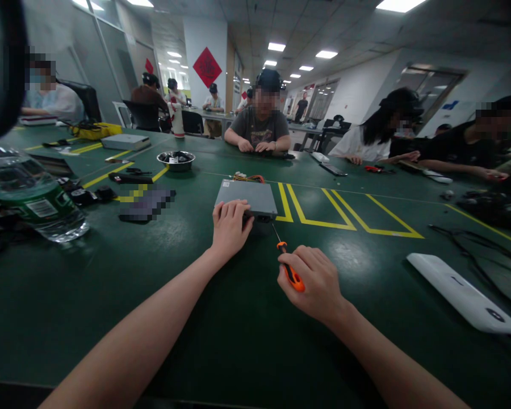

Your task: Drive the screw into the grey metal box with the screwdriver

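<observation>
A flat grey metal box with coloured wires at its back, like a computer power supply [255, 196], lies on the green table. My left hand [232, 227] grips its near edge, fingers on top and thumb at the front face. In my right hand [313, 278] is a screwdriver [290, 270] with an orange and black handle. Its thin shaft points up and left, the tip close to the box's near right corner. Whether the tip touches the box I cannot tell.
Yellow tape lines [323, 224] mark the green table [221, 341]. To the left stand a water bottle [38, 199], a dark phone-like slab [147, 204] and a metal bowl [176, 161] of dark parts. On the right lie a white device [464, 292] and black cables [477, 250]. Several people sit around.
</observation>
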The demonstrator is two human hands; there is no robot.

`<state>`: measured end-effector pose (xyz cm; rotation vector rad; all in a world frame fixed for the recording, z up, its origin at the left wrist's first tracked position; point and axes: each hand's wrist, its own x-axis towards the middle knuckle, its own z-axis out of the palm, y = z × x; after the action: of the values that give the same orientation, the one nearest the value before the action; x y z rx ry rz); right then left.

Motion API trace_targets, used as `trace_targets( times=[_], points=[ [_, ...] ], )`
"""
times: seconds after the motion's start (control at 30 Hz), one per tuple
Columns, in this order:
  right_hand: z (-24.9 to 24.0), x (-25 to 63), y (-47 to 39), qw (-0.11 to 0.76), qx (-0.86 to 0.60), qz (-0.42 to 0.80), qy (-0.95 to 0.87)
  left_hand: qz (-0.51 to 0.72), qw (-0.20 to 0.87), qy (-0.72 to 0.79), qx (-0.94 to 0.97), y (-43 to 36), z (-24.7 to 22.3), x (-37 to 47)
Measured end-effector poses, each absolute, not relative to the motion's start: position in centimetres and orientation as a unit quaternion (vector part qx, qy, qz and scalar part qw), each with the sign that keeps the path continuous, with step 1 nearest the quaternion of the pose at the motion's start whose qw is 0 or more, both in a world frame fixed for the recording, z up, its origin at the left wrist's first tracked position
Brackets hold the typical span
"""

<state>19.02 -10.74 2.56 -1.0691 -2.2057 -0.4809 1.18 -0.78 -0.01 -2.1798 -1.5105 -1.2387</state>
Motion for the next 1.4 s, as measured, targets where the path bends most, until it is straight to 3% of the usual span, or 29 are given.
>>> trace_targets(
  times=[0.7,0.97,1.27,1.4],
  points=[
    [2.29,19.05,-10.40,0.325,-0.437,-0.187,-0.818,-0.420,0.122,-0.509,-0.741,-0.63,-0.15,1.13],
    [2.75,18.31,-11.30,0.243,-0.435,-0.142,-0.855,-0.420,0.119,-0.509,-0.742,-0.69,-0.08,1.11],
    [2.36,18.94,-10.86,0.314,-0.474,-0.174,-0.804,-0.420,0.118,-0.508,-0.743,-0.58,-0.25,1.02],
    [2.30,18.62,-11.08,0.287,-0.447,-0.192,-0.825,-0.421,0.117,-0.505,-0.744,-0.58,-0.26,0.99]
  ],
)
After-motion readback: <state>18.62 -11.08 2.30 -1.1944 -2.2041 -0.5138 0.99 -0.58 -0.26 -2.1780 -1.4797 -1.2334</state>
